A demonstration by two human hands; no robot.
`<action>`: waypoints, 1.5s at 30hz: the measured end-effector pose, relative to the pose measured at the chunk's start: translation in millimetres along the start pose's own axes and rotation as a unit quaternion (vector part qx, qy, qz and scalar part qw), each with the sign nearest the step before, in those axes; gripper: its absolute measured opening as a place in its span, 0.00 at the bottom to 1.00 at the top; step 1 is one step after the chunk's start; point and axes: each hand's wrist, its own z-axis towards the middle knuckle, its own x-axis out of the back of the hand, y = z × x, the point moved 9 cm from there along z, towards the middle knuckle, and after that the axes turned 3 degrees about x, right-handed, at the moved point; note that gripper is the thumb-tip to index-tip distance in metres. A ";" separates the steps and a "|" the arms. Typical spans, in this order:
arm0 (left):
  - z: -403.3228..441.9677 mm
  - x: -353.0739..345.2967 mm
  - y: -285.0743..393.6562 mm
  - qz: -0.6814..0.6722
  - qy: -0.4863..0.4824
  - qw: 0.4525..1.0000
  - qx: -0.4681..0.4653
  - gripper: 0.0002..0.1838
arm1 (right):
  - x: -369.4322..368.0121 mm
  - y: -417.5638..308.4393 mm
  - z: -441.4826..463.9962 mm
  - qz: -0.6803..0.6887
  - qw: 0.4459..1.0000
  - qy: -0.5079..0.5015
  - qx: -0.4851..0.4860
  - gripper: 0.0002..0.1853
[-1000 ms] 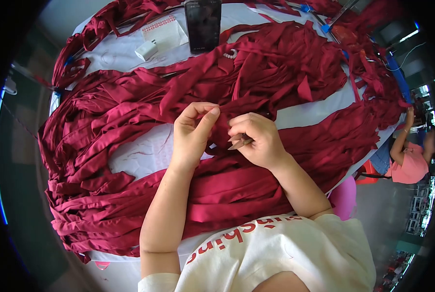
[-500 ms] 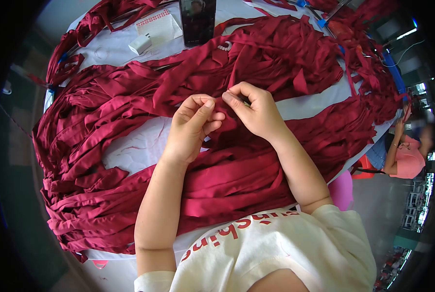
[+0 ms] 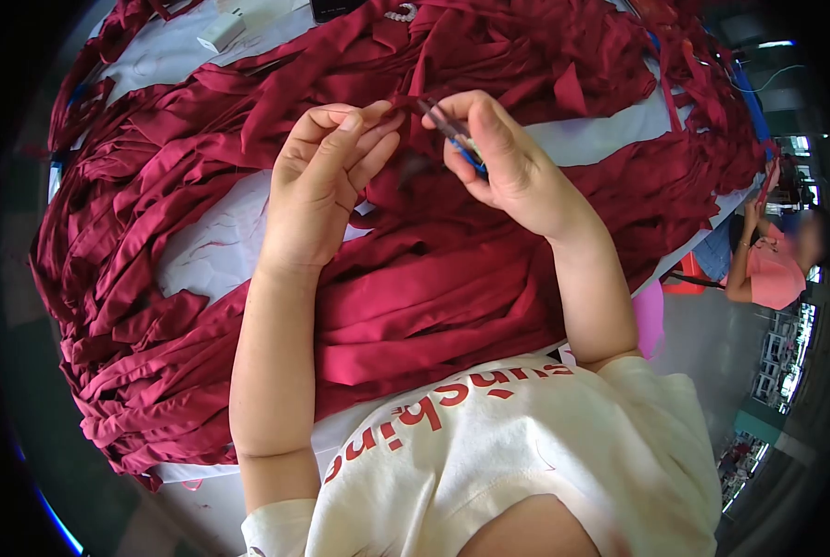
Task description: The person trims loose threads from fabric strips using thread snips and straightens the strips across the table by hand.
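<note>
Red cloth strip (image 3: 406, 99) — judged light and limp, best taken by its edge — pinched in left hand (image 3: 317, 181); snips (image 3: 457, 136) held in curled right hand (image 3: 519, 174).

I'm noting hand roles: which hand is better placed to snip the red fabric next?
Probably the right hand: it holds what looks like small snips, pointed toward the left hand, which is over the red fabric and shows no tool.
</note>
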 end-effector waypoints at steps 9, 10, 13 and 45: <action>-0.1 -1.4 -2.4 0.012 -0.012 1.000 0.007 0.05 | 1.7 -35.3 -8.9 -0.292 0.910 0.169 0.239 0.10; -0.1 -1.5 -2.5 0.014 -0.012 1.000 0.005 0.05 | 0.5 -39.2 -9.3 -0.334 0.893 0.174 0.246 0.10; -0.5 -3.4 -2.7 0.015 -0.015 1.000 0.010 0.05 | -2.8 -47.0 -9.7 -0.434 0.843 0.180 0.262 0.10; -2.8 17.6 11.0 0.081 0.098 0.992 -0.022 0.10 | 18.0 7.2 19.3 -0.043 0.994 0.074 0.069 0.15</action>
